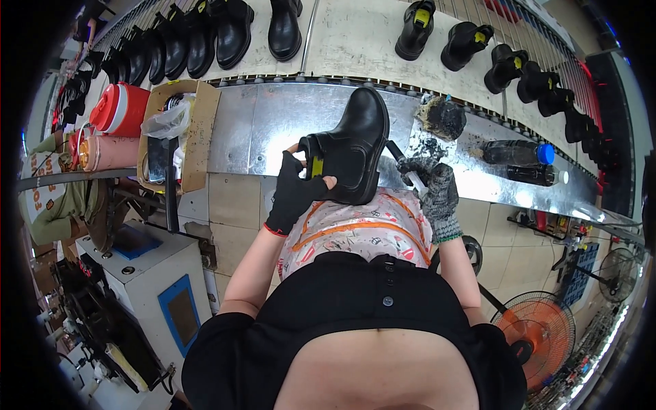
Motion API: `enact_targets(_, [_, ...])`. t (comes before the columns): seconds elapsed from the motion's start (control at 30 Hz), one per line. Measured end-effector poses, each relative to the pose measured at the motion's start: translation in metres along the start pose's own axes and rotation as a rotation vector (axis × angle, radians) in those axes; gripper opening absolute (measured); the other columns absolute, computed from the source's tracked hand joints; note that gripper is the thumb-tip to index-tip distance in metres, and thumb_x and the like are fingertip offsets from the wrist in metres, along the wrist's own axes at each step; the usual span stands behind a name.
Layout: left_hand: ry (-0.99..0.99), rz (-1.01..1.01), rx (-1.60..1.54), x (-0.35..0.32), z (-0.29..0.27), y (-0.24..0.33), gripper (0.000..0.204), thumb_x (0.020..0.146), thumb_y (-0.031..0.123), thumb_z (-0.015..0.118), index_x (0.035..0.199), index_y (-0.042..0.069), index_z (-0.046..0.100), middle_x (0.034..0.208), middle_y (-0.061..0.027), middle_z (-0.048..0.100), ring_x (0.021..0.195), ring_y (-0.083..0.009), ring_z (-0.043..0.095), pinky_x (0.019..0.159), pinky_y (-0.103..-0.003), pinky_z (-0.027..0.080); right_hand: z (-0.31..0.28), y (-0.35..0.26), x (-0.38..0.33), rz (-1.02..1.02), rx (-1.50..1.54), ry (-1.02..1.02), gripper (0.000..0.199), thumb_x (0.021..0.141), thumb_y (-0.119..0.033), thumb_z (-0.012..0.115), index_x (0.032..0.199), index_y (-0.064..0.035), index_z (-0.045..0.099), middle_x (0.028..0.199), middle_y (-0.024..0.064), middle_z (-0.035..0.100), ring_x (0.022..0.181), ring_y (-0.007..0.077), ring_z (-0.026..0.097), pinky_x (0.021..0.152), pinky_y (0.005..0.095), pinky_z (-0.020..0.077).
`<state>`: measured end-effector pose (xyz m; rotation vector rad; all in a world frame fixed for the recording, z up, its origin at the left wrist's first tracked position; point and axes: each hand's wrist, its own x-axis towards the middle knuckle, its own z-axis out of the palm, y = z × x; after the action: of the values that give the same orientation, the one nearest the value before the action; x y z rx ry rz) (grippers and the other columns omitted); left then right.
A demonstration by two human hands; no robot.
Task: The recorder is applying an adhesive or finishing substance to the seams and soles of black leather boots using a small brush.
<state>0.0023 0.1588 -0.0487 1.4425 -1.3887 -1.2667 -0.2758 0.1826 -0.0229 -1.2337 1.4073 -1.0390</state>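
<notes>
A black ankle boot (352,147) with a side panel and a yellow tag lies on its side over the near edge of the metal work surface, toe pointing away. My left hand (296,191), in a black fingerless glove, grips the boot at its upper opening, with the thumb near the tag. My right hand (437,191), in a grey knitted glove with dark stains, closes round a slim tool (415,181) with a pale handle and a dark end. That dark end meets or nearly meets the edge of the sole. What kind of tool it is cannot be made out.
Past the metal surface (236,130), a conveyor (355,41) carries several black boots. Right of the boot sit a blackened lump (443,117) and a dark bottle with a blue cap (519,153). A cardboard box (198,137) and red jug (119,109) stand left; an orange fan (536,328) stands lower right.
</notes>
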Motion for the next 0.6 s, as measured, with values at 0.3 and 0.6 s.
enact_targets(0.3, [-0.224,-0.244,-0.440,-0.005,0.024,0.014,0.070,0.068,0.008,0.076,0.130,0.000,0.043,0.119,-0.0116,0.056,0.109,-0.0213,0.055,0.093,-0.034,0.046,-0.005,0.008,-0.015,-0.066,-0.220,-0.020,0.028,0.086,-0.009,0.045,0.096,-0.0043,0.071,0.090,0.0122,0.071,0.083,0.0215,0.069,0.078,0.0302,0.0525])
enact_targets(0.6, [-0.230,-0.294,-0.455,-0.009,0.034,0.015,0.069,0.072,0.008,0.074,0.132,0.002,0.042,0.121,-0.0101,0.055,0.109,-0.0207,0.054,0.093,-0.033,0.045,-0.021,0.004,-0.024,0.045,-0.126,-0.139,0.028,0.080,-0.010,0.055,0.104,0.0028,0.065,0.097,0.0124,0.068,0.091,0.0186,0.065,0.088,0.0311,0.0495])
